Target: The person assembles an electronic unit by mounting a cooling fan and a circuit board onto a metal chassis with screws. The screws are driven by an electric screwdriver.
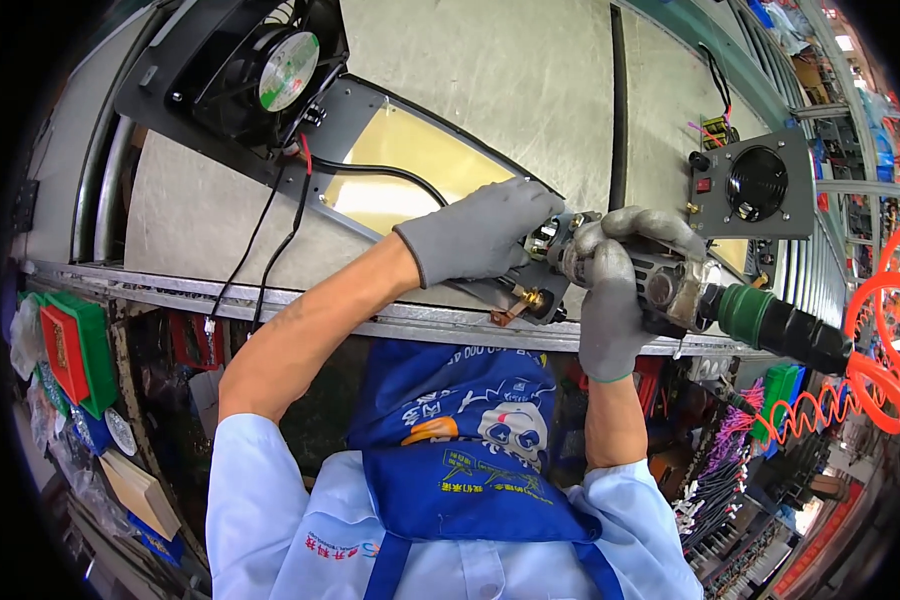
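My right hand (618,285), in a grey glove, is wrapped round a grey and black air-powered driver (660,283). A green collar and black coupling extend from the driver's rear to the right. Its front end meets the near right end of a long grey metal housing (350,110). My gloved left hand (482,232) is closed over that same end, its fingertips beside the driver's nose. Below them, a brass fitting (533,298) sticks out. The exact contact between driver and housing is hidden by the gloves. A black fan (270,75) is at the housing's far left end.
A black cable (395,172) runs across the housing, and thin wires hang over the bench edge (300,300). Another grey fan unit (755,187) stands at the right. A red coiled air hose (880,330) loops beyond the driver. Red and green bins (80,350) sit below left.
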A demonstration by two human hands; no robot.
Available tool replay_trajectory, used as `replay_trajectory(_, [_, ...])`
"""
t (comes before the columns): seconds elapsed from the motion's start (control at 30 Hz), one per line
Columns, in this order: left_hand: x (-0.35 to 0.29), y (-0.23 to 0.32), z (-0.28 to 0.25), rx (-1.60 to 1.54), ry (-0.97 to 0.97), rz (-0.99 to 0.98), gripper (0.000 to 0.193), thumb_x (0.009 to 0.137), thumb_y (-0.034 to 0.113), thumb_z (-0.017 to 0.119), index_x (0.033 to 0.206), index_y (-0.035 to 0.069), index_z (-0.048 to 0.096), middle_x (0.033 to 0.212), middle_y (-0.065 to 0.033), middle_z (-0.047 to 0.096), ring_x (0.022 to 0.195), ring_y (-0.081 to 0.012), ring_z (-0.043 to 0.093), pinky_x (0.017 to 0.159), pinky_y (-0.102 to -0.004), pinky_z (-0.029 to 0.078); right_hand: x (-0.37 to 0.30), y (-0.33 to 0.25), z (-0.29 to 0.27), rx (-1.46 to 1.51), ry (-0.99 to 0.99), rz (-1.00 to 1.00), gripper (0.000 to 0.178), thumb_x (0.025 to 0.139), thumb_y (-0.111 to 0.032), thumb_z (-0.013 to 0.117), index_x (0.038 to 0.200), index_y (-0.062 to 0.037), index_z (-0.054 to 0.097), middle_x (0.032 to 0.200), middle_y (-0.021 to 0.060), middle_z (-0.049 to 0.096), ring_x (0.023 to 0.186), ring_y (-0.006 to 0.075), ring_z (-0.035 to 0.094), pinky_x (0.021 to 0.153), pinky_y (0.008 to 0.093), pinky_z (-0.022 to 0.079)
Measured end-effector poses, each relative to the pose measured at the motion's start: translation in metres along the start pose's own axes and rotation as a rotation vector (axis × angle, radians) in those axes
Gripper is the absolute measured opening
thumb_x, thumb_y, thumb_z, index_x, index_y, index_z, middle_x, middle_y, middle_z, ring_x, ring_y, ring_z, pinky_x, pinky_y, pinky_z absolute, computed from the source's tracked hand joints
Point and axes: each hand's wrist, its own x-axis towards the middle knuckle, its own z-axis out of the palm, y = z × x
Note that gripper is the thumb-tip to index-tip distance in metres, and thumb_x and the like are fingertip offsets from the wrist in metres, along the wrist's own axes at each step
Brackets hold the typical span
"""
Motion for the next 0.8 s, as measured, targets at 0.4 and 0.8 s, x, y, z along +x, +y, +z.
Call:
replay_trajectory(0.4, [0.001,-0.002,0.003,-0.007,-0.027,-0.028,0.06,0.079,0.002,0.075,0.136,0.002,0.056,0.129,-0.0201,0.063,0.123,-0.0379,0.059,0.106,-0.0463,0.049,0.005,0.002,0.005,0.067,-0.019,-0.003,0.039,0.087,0.014,0.059,0.121,-0.0024,0.049,0.1,0.0125,0.063,0.083,0.0156,0.065,0.07,0.0303,0.058])
replay_trajectory(0.8, [0.001,0.005,-0.001,0.056,-0.078,-0.094,0.063,0.078,0.003,0.076,0.137,0.002,0.055,0.13,-0.019,0.062,0.124,-0.038,0.059,0.107,-0.0454,0.049,0.003,0.004,0.009,0.021,0.066,0.045,0.034,0.087,0.013,0.062,0.117,-0.0014,0.052,0.094,0.0111,0.065,0.079,0.014,0.065,0.071,0.0297,0.058])
